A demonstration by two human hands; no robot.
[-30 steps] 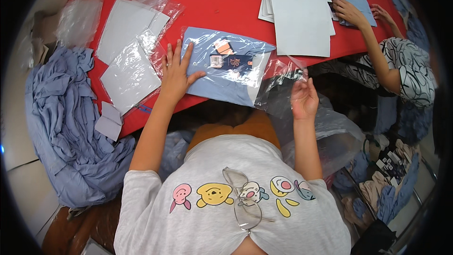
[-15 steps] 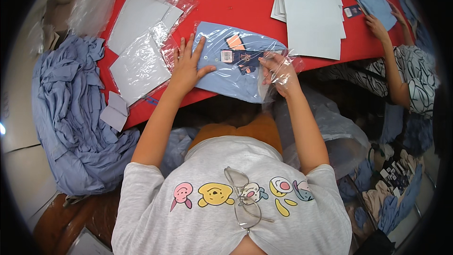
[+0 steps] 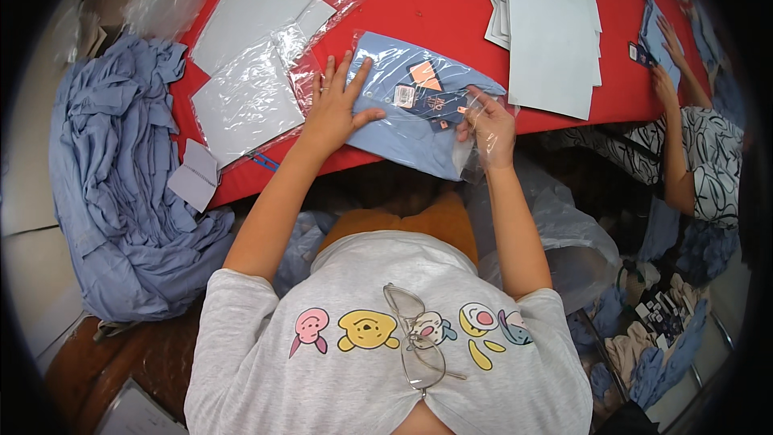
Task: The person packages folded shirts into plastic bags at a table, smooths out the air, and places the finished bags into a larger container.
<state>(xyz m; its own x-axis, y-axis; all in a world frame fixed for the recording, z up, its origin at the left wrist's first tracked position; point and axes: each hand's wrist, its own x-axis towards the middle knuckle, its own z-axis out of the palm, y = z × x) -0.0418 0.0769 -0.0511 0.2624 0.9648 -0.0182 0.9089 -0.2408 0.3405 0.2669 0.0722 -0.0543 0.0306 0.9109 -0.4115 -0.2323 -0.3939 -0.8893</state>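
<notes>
L hand (image 3: 338, 109) flat, fingers spread, on folded blue garment (image 3: 394, 125); R hand (image 3: 487, 125) gripping clear bag (image 3: 475, 149) edge.

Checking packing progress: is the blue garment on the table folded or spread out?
Folded: the blue garment lies as a compact flat rectangle under clear plastic.

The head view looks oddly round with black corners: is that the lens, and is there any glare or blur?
Yes: the head view is a fisheye picture, so the red table edge bends and the corners go black. Light is even and soft, with faint shadows. Glare glints on the clear plastic bag by the right hand and on the plastic sleeves beside the left hand. The middle is sharp; the rim smears.
</notes>
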